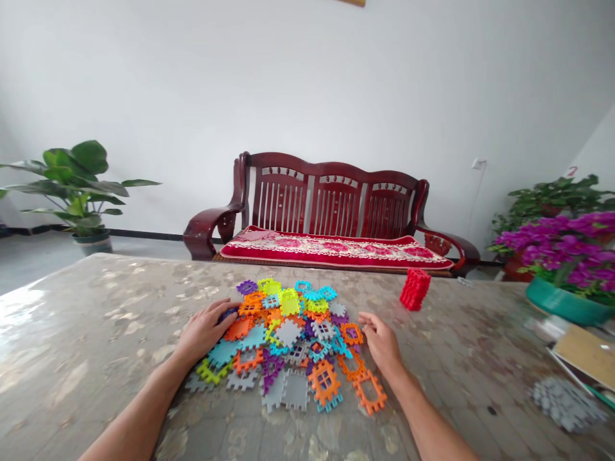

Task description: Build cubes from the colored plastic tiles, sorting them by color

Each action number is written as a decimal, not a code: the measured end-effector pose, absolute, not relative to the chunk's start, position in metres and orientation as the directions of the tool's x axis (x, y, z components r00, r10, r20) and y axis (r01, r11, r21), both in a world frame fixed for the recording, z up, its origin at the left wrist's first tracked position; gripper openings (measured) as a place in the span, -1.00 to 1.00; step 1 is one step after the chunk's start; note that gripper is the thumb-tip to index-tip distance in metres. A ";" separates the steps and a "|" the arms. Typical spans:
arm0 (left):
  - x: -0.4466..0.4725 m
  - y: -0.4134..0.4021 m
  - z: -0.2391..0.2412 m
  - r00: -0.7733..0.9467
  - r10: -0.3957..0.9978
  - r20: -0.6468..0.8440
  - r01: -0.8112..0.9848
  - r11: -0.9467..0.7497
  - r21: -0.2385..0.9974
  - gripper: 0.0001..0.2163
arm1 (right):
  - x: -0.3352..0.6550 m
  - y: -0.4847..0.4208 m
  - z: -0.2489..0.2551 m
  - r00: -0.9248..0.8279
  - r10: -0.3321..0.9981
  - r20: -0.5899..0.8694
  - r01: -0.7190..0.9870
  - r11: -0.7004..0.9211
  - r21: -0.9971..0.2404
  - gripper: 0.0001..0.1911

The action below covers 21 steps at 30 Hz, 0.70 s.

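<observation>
We see the left hand (207, 328) relaxed, fingers spread against the left edge of a pile of plastic pieces (288, 333), and the right hand (383, 339) loosely bent and unclenched just beside the pile's right edge. The pile lies between them on a table (115, 326) with a mottled grey-brown, glossy top. Around it, from the left, we have a grey floor (29, 272), a white wall (154, 83) with a dark baseboard, and a dark red wooden bench (335, 198) behind the table. Counting from the left, we find one potted plant (89, 186); one bench with three back panels and one red patterned seat cover (336, 248); one pile, its overlapping pieces too many to count surely; one red stack (415, 290) standing beyond the right hand; one grey stack (569, 404); and one teal pot (567, 302) of purple flowers (567, 243).
</observation>
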<state>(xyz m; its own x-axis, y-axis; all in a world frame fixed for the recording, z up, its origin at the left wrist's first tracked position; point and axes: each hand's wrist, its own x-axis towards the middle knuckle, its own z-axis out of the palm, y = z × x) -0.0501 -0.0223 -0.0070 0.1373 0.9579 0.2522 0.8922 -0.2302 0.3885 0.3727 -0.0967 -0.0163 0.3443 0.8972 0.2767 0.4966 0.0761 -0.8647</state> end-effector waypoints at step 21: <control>-0.051 -0.022 -0.008 0.128 0.962 0.241 0.896 -0.216 0.388 -0.57 | 0.357 -0.064 0.005 0.200 0.976 0.086 0.768 -0.101 -0.633 -0.09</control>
